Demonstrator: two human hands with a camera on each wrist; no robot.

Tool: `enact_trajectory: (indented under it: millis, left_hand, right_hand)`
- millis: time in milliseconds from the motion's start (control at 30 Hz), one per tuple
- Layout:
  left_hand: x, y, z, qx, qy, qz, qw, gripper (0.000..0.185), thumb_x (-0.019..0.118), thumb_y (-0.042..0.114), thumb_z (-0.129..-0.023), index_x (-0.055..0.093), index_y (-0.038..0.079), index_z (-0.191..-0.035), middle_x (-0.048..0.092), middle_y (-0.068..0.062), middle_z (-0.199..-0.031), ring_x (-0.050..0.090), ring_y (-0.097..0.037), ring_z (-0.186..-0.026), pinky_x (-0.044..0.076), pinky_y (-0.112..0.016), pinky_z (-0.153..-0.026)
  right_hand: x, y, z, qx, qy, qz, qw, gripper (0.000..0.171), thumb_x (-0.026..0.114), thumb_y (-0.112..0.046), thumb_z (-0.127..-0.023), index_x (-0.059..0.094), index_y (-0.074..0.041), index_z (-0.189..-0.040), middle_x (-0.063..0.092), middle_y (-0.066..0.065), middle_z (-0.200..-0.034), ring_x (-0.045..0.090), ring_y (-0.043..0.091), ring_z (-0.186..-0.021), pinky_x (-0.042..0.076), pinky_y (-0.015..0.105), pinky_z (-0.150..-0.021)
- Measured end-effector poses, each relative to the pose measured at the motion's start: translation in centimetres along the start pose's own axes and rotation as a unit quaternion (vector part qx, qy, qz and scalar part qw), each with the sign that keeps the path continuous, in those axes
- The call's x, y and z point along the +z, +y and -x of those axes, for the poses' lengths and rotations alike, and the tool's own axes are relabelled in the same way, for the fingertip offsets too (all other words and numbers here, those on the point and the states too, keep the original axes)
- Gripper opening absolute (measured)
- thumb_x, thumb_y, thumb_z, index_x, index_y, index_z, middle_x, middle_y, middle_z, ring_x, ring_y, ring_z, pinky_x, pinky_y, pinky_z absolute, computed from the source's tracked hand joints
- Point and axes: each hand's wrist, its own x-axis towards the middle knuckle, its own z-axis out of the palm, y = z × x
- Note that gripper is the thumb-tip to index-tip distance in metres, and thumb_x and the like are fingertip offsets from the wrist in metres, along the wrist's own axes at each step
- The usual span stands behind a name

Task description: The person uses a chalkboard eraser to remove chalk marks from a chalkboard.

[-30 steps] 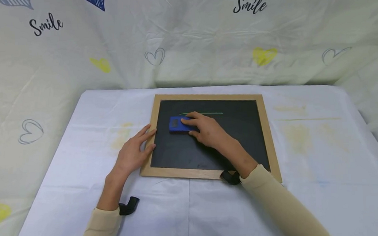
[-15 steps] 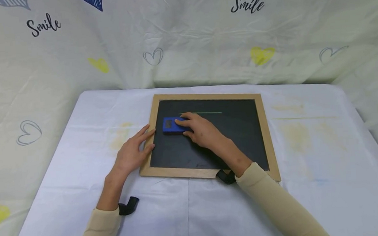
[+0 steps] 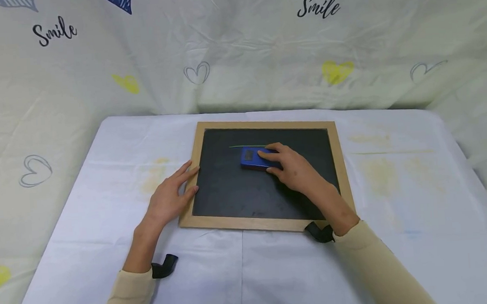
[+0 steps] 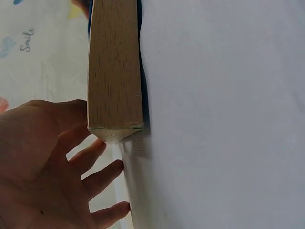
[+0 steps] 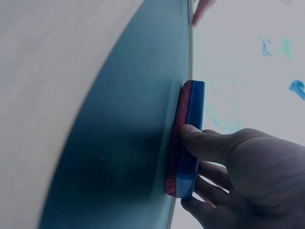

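Note:
A blackboard (image 3: 237,190) in a light wooden frame lies on the white-covered table. My right hand (image 3: 296,168) grips a blue board eraser (image 3: 252,157), thumb on the near side and fingers over the top. In the right wrist view the eraser (image 5: 190,138) shows a red felt underside against the board. A thin green chalk line (image 3: 239,146) runs just beyond the eraser, its right part hidden by the hand. My left hand (image 3: 169,197) rests with spread, straight fingers on the frame's left side; the left wrist view shows the thumb and fingers beside the frame corner (image 4: 114,95).
A white cloth (image 3: 403,254) with faint yellow and blue stains covers the table. Behind it hangs a pale curtain (image 3: 253,52) printed with hearts and the word Smile. Black wrist mounts (image 3: 164,266) stick out from both sleeves.
The right hand slid the eraser slightly left, then back right across the board. The green line looks thinner and fainter than before. The left hand stays on the frame.

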Motion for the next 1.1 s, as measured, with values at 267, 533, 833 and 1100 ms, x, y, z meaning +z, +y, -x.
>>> enact_trajectory:
  millis: [267,533,833,1100]
  left_hand:
    - [0.0,0.0,0.0,-0.002,0.000,0.002,1.0000,0.057,0.065,0.024,-0.103,0.048,0.017,-0.157,0.034,-0.004,-0.172,0.043,-0.041,-0.151,0.046,-0.063,-0.112]
    - [-0.1,0.1,0.0,-0.003,-0.001,0.000,1.0000,0.057,0.065,0.024,-0.103,0.048,0.016,-0.157,0.034,-0.005,-0.172,0.043,-0.042,-0.151,0.046,-0.063,-0.112]
    - [-0.1,0.1,0.1,-0.004,-0.002,0.003,1.0000,0.058,0.066,0.023,-0.103,0.049,0.016,-0.157,0.034,-0.005,-0.172,0.044,-0.041,-0.151,0.047,-0.063,-0.111]
    - [0.0,0.0,0.1,-0.003,0.000,0.002,1.0000,0.058,0.066,0.024,-0.103,0.048,0.016,-0.157,0.033,-0.004,-0.172,0.044,-0.041,-0.150,0.047,-0.063,-0.111]
  right_hand:
    - [-1.4,3.1,2.3,0.035,0.012,-0.004,0.999,0.055,0.067,-0.016,-0.102,0.051,-0.017,-0.155,0.042,0.018,-0.162,0.044,0.046,-0.148,0.044,0.061,-0.115]
    - [-2.5,5.4,4.3,0.036,0.021,-0.024,0.999,0.055,0.067,-0.010,-0.101,0.051,-0.011,-0.154,0.041,0.023,-0.159,0.043,0.051,-0.146,0.046,0.063,-0.112]
    - [-3.1,6.3,5.1,0.041,0.023,-0.018,0.999,0.055,0.068,-0.010,-0.101,0.052,-0.011,-0.153,0.042,0.023,-0.158,0.043,0.052,-0.145,0.047,0.065,-0.109]
    - [-3.5,6.3,4.9,0.041,0.023,-0.014,0.999,0.055,0.072,-0.011,-0.098,0.056,-0.010,-0.151,0.047,0.024,-0.155,0.047,0.052,-0.141,0.048,0.064,-0.108]
